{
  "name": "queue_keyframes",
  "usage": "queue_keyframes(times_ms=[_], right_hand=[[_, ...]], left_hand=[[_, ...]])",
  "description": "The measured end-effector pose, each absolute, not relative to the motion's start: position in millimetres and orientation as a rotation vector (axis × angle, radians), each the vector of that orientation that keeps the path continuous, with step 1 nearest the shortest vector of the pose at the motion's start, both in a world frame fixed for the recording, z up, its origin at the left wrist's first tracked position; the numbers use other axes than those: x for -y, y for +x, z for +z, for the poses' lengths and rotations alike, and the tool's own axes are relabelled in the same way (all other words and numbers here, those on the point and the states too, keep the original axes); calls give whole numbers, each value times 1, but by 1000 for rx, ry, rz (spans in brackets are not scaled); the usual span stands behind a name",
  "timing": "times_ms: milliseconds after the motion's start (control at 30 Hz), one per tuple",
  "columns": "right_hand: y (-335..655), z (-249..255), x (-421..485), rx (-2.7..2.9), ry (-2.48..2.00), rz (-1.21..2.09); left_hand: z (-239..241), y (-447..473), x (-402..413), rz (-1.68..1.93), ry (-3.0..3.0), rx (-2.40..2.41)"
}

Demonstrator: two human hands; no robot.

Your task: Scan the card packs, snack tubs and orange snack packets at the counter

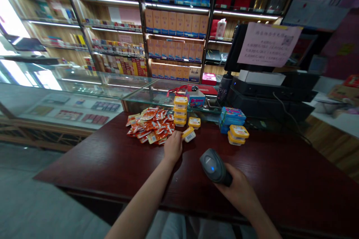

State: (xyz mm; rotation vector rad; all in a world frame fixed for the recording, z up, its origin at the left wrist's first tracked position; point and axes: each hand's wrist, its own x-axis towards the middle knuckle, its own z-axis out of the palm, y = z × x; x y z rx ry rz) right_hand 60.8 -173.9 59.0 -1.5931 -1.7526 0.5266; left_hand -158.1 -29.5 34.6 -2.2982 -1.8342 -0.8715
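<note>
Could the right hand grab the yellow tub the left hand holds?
Probably not as is: the right hand is wrapped around the scanner, though nothing appears to block its path to the tub.

scanner handle (pixel 228 179) partly hidden by right hand (pixel 238 186), forearms (pixel 150 201) cut off below, pink sign (pixel 266 45) blurred

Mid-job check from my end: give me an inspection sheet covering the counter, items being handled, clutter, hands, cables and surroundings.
Surface: glossy dark red counter.
Items handled: tilted yellow tub; handheld scanner showing a blue light.
Clutter: heap of orange packets left of a stack of yellow tubs; blue boxes behind a pair of yellow tubs at right.
Hands: left hand holds the tilted tub; right hand grips the scanner.
Cables: thin cable hanging by black equipment at right; none seen on the scanner.
Surroundings: stocked shelves, glass display case, monitor bearing a pink notice.
</note>
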Motion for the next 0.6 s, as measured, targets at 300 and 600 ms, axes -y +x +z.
queue_keyframes(times_ms=[300, 600], right_hand=[[51, 60, 174, 1689, -1506, 616], [50, 80, 183, 1743, -1537, 620]], left_hand=[[33, -158, 32, -911, -2297, 1893], [32, -157, 32, -956, -2296, 1895]])
